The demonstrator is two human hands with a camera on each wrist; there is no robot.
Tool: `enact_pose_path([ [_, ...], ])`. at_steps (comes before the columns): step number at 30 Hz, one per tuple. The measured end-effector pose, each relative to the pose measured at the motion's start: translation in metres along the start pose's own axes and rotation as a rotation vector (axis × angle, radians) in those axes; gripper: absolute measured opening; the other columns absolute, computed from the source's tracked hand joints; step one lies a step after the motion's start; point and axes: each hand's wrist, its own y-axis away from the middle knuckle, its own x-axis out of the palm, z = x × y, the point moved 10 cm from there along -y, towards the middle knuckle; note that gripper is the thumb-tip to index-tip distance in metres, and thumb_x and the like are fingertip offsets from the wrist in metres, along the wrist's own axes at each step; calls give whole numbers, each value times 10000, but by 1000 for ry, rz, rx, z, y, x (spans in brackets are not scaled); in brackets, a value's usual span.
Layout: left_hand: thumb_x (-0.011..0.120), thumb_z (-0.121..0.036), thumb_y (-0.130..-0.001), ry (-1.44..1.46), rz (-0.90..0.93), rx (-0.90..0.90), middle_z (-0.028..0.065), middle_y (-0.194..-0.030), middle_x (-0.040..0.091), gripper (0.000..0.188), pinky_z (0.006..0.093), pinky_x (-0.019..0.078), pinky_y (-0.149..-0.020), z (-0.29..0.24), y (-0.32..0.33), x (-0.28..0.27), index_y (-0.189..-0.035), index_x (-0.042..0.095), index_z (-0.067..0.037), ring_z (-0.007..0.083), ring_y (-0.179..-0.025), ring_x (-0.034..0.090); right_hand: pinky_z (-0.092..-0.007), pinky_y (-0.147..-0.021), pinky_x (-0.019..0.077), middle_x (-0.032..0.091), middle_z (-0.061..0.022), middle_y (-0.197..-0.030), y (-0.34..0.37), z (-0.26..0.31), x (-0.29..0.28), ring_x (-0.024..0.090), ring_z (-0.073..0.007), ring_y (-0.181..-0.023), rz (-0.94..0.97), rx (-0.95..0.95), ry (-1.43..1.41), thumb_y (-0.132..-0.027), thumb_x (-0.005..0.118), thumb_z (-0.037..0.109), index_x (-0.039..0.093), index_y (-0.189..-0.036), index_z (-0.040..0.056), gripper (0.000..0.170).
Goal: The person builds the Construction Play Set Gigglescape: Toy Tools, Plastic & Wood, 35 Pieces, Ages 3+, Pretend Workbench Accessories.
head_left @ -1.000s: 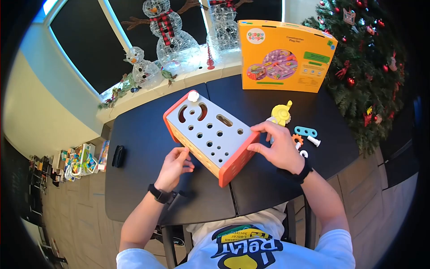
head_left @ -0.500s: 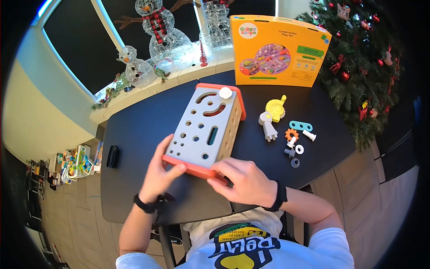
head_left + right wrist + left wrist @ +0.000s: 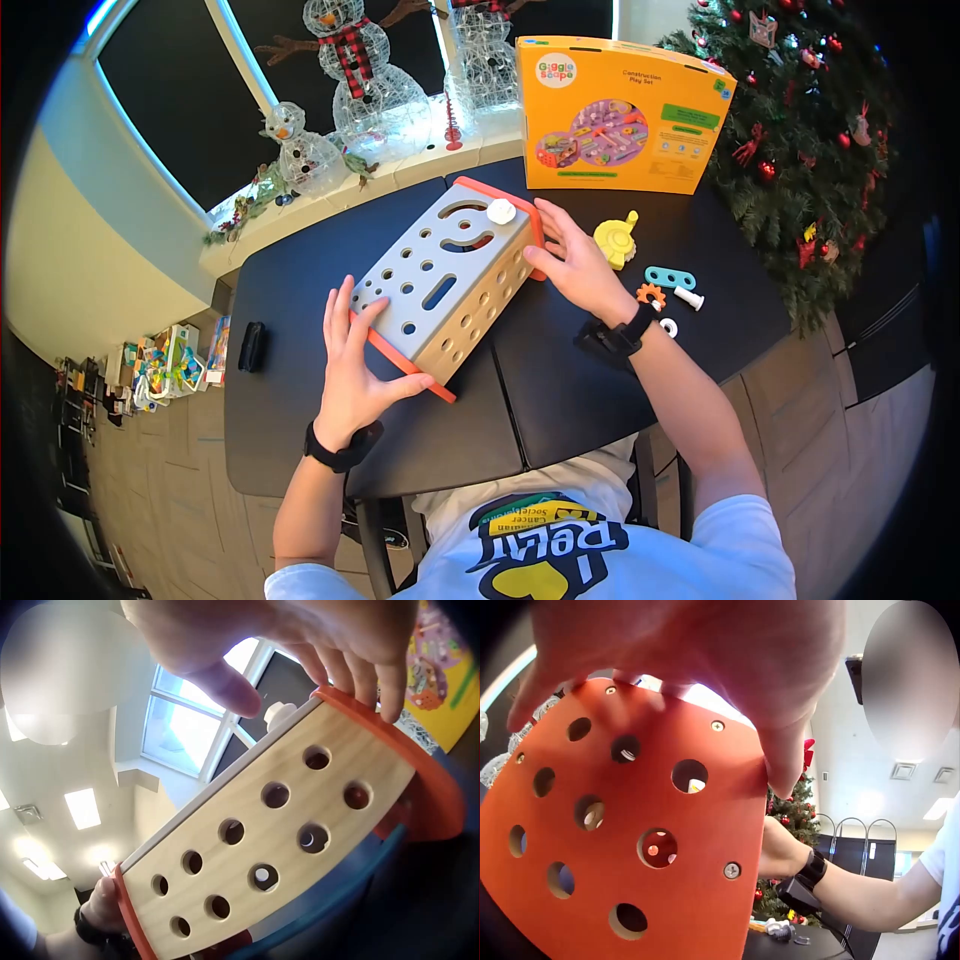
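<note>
Perforated toy workbench (image 3: pixel 455 264): black table (image 3: pixel 300 300), in from near edge; left hand (image 3: pixel 355 375), fingers spread, and right hand (image 3: pixel 577 262), thumb apart, at opposite red end panels (image 3: pixel 697 900) (probably best turned with even support).

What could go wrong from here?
The grey-topped wooden box with red end panels could slip: the left grip touches it with fairly straight fingers. The right grip is close to the white, many-sided knob and might bump it. Pulling back, that grip might also knock the orange toothed gear or white round-headed bolt near its wrist.
</note>
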Motion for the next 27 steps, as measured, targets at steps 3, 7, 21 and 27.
enact_pose_path([
  [3,965,-473,-584,66,61,29,219,-1724,204,996,584,253,-1245,17,-6,4,-1442,605,-118,460,-1585,193,-425,-1076,505,617,-247,-1426,9,9,-3,647,-321,-1289,-32,19,39,-926,733,167,495,-1466,-24,619],
  [7,927,-413,-644,408,189,16,181,-1762,54,1058,476,223,-1279,42,-15,8,-1544,499,-60,345,-1616,149,-405,-988,544,666,-194,-1360,34,25,-11,687,-278,-1207,-50,19,105,-921,721,139,553,-1413,-18,543],
  [21,823,-29,-863,800,51,-198,161,-1601,447,1103,392,442,-1159,66,0,15,-1699,107,-105,252,-1399,523,-436,-1068,505,677,-175,-1287,124,39,-50,637,-363,-1225,230,-120,511,-874,751,196,672,-1249,37,415],
  [27,811,-144,-920,570,-70,-213,170,-1505,557,933,391,489,-1110,58,6,7,-1666,254,-80,250,-1321,592,-423,-973,518,678,-75,-1140,134,5,-134,629,-310,-1104,285,115,992,-765,862,234,733,-1166,99,442],
])
